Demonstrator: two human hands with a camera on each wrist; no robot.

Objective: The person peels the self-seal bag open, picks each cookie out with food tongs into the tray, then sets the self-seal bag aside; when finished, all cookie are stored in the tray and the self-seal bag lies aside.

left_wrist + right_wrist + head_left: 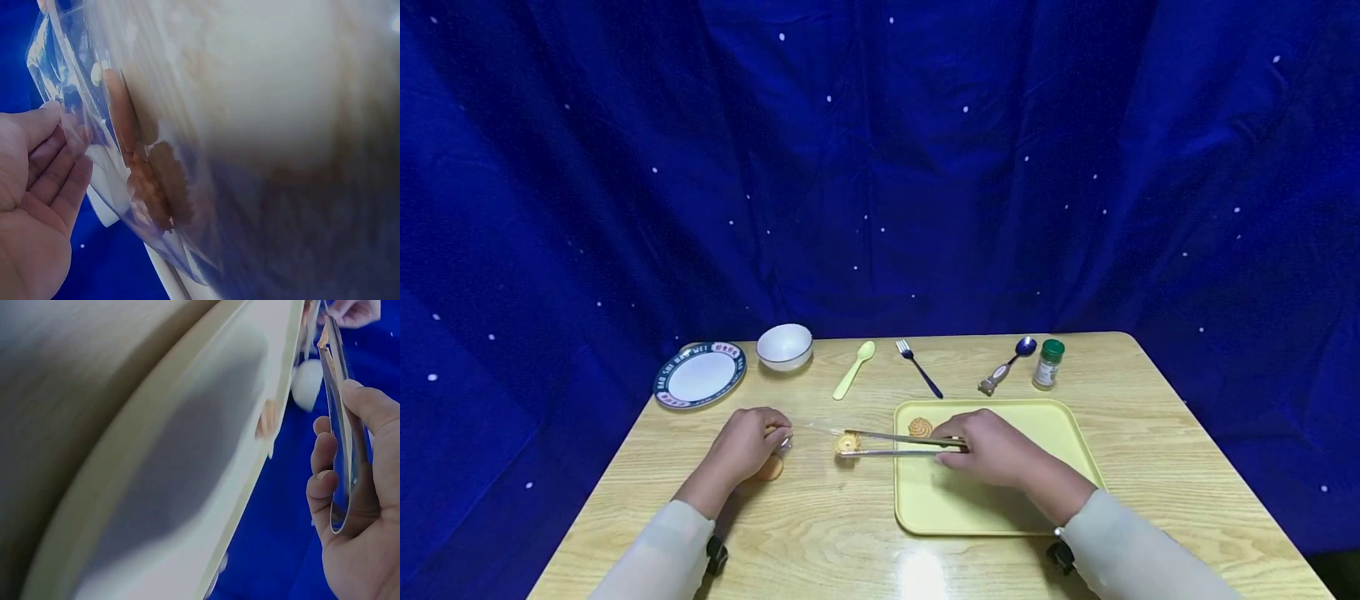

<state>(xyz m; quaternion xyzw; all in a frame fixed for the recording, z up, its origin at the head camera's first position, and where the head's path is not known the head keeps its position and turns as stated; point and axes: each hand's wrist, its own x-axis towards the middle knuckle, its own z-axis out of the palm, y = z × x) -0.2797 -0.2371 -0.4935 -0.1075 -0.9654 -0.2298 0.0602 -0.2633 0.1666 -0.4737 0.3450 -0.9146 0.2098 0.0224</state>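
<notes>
My left hand (747, 446) pinches the edge of a clear plastic bag (81, 119) between thumb and fingers. Through the film show a smooth round cookie (771, 468) and a ridged cookie (150, 190). My right hand (996, 450) grips metal tongs (895, 452) above a yellow tray (1007, 521). Between the tong tips sits a ring-shaped cookie (847, 443), which overlaps the bag in the head view. A swirled cookie (921, 427) lies on the tray near its far left corner, just beyond the tongs.
Along the back of the wooden table stand a rimmed plate (700, 375), a white bowl (785, 347), a yellow spoon (853, 371), a fork (919, 368), a bear-handled spoon (1006, 367) and a green-capped jar (1048, 365). Behind them hangs a blue curtain (880, 167).
</notes>
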